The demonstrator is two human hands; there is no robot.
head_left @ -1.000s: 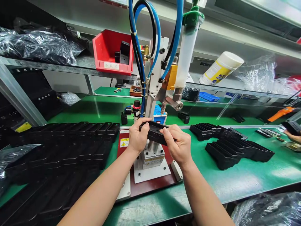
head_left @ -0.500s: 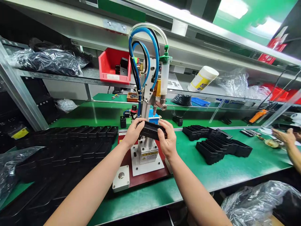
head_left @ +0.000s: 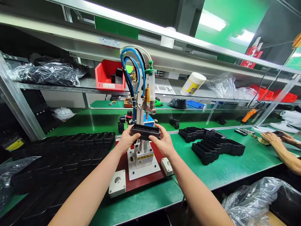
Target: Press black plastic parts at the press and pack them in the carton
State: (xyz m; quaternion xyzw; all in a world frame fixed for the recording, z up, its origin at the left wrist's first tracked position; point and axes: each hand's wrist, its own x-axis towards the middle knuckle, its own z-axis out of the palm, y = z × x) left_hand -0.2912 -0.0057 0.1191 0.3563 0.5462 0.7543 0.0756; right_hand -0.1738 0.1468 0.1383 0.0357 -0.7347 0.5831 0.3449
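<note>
Black tray (head_left: pixel 145 131) now held level.

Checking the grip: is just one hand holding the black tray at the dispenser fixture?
No, the left hand and the right hand each grip one end of the black tray above the metal fixture.

A red bin (head_left: pixel 109 75) and a white canister (head_left: pixel 193 83) sit on the shelf (head_left: pixel 88 83), with a co-worker's hands (head_left: pixel 270 138) far right.
</note>
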